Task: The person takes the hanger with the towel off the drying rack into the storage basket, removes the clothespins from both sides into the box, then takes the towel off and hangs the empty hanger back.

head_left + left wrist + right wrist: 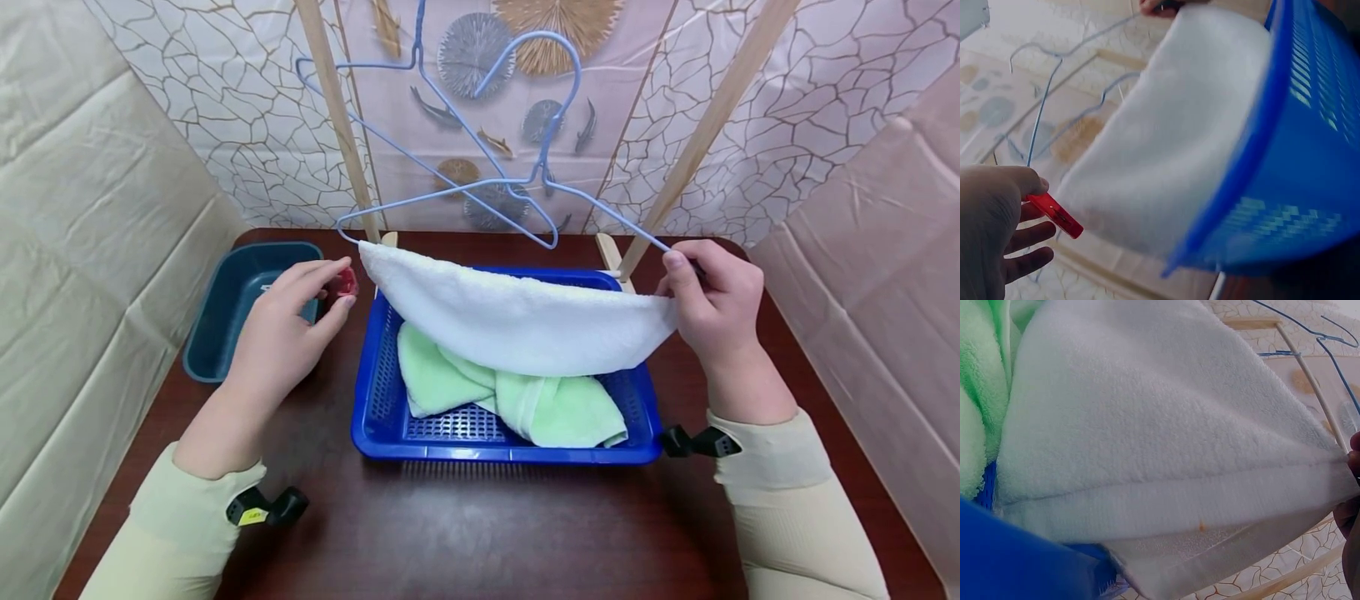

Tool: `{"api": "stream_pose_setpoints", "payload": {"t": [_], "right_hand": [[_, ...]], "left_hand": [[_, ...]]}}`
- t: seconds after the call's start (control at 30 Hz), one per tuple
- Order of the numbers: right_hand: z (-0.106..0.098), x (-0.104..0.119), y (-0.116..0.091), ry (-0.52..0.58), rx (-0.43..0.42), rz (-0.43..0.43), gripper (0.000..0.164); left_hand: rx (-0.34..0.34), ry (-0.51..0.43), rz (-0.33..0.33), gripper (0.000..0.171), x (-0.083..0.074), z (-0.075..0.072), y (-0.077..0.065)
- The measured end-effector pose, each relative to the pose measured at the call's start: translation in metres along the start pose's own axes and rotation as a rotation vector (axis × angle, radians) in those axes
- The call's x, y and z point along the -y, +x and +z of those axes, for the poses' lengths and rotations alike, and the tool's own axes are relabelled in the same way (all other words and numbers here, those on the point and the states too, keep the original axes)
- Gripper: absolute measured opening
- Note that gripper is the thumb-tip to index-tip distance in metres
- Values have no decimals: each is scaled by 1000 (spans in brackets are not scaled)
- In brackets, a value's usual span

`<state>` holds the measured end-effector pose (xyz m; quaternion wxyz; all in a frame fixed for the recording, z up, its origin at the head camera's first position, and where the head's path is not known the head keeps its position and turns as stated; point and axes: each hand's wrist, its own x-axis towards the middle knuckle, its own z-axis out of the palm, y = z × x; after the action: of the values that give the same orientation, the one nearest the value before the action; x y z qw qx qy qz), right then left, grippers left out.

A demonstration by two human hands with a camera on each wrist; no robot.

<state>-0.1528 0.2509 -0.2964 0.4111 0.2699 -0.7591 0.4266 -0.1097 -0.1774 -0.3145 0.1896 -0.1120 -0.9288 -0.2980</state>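
A red clothespin is pinched between the thumb and fingers of my left hand, beside the left corner of a white towel. My right hand grips the right end of a light blue wire hanger together with the towel's right corner. A small dark piece shows at those fingers, mostly hidden. The towel sags between the hanger's two ends, its left corner at the left bend. Below it, green towels lie in a blue perforated basket.
A second blue hanger hangs behind, by the left wooden post. Another wooden post rises at the right. The dark teal basin stands left on the brown table, and cloth-covered walls close in both sides.
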Motion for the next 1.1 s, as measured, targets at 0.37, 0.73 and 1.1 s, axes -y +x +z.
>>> {"api": "stream_pose_setpoints", "payload": {"t": [0.37, 0.73, 1.1], "right_hand": [[-1, -3, -1, -12, 9, 8, 27], [-1, -4, -3, -11, 9, 14, 26], [1, -6, -3, 7, 14, 6, 30]], "left_hand": [[101, 165, -102, 45, 43, -9, -11], [225, 255, -147, 43, 80, -10, -17], [398, 320, -211, 40, 112, -7, -18]]}}
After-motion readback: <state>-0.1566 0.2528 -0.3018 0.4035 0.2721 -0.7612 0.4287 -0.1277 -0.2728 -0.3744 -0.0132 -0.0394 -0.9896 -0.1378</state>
